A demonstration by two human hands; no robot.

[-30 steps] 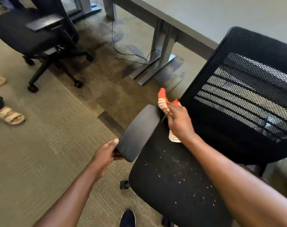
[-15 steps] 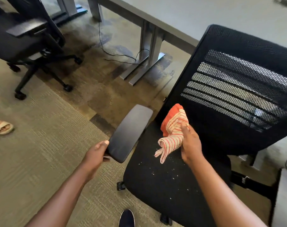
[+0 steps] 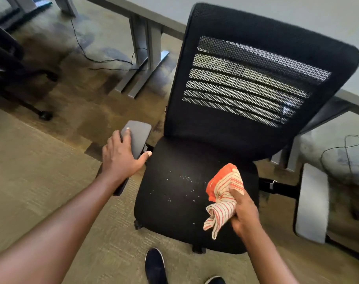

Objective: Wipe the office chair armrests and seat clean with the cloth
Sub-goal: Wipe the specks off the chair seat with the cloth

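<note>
A black mesh-backed office chair faces me, its seat [image 3: 174, 214] dotted with white crumbs near the middle. My left hand [image 3: 121, 156] lies on top of the left armrest [image 3: 138, 135], fingers spread over the pad and thumb hooked round its inner edge. My right hand [image 3: 245, 214] grips a bunched orange and cream striped cloth [image 3: 223, 193] just above the seat's right side. The right armrest [image 3: 311, 203] stands out to the right, its pad pale with glare, untouched.
A grey desk [image 3: 256, 9] with metal legs [image 3: 147, 52] runs behind the chair, cables trailing on the floor. Another black chair's base [image 3: 43, 114] sits at the far left. My dark shoes [image 3: 155, 265] are on the carpet in front of the seat.
My left hand has moved from the armrest's front end onto its top. My right hand has carried the cloth from the backrest's left edge to above the seat's right side. The chair now faces me.
</note>
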